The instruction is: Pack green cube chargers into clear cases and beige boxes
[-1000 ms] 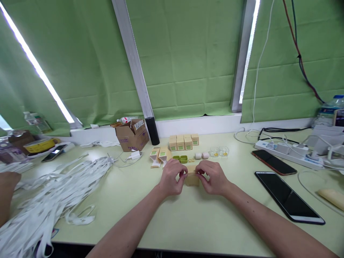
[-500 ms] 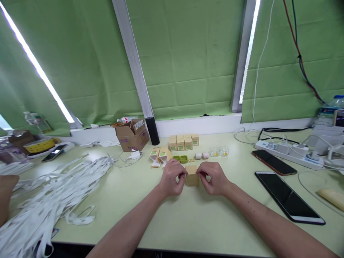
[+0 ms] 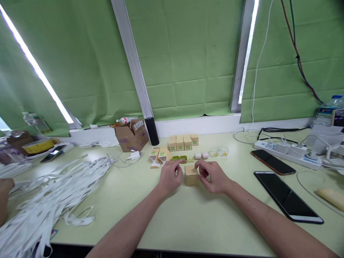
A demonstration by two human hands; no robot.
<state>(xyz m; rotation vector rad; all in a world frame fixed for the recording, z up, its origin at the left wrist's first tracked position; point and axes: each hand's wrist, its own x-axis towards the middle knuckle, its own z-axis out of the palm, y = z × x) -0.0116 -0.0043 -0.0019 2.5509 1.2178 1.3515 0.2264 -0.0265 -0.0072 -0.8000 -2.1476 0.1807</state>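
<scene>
- The small kraft box (image 3: 191,176) sits upright on the table (image 3: 172,222), between the two hands, its top looking closed.
- The left hand (image 3: 171,175) grasps nothing that shows; it lies just left of the box, index finger stretched toward the green containers (image 3: 175,157). Whether that fingertip touches one, I cannot tell.
- The right hand (image 3: 212,176) has index finger and thumb at the box's right edge — touching or just beside it; whether they pinch it, I cannot tell.
- Pressing down on the top could dent it, as the box looks like thin card.
- A push from the right alone could slide or tip the box, since the left hand does not appear to brace it.
- A forward sweep could scatter the tiny yellowish pieces (image 3: 190,160) or roll the pale cylinders (image 3: 201,156) — both lie close behind the box, and the cylinders look rounded.
</scene>
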